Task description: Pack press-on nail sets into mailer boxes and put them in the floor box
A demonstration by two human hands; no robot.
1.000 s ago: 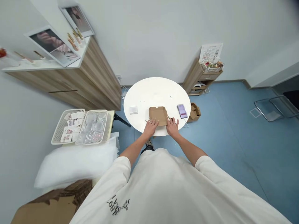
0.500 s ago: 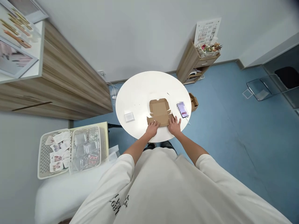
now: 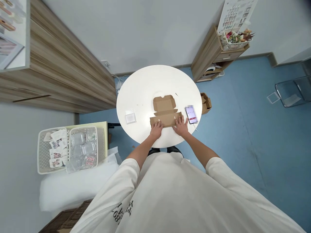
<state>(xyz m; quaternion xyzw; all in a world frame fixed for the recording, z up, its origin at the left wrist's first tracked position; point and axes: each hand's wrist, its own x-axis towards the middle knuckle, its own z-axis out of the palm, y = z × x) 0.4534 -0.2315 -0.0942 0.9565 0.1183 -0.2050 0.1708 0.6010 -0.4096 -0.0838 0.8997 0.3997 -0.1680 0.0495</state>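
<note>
A brown cardboard mailer box (image 3: 167,119) lies mostly unfolded on the round white table (image 3: 138,82), its tabbed lid panel spread toward the far side. On its near left corner rests my left hand (image 3: 156,130), fingers stretched over the cardboard and a ring on one of them. My right hand (image 3: 181,126) presses the near right corner with its fingers spread. Just beyond the right hand is a phone (image 3: 190,114) with a lit, blurred screen and a white cable. To the left of the box sits a small clear-and-white square case (image 3: 130,118).
White baskets (image 3: 52,149) of cards and clear plastic boxes stand at the left, above white wrapping (image 3: 77,187). A wooden cabinet (image 3: 73,58) rises at the left. A small wooden shelf unit (image 3: 206,55) and an open carton (image 3: 206,103) are at the right.
The near panel of the box now lies flatter and wider, with its side ends spread out. Both hands have stayed on its near corners, and the view has shifted slightly.
</note>
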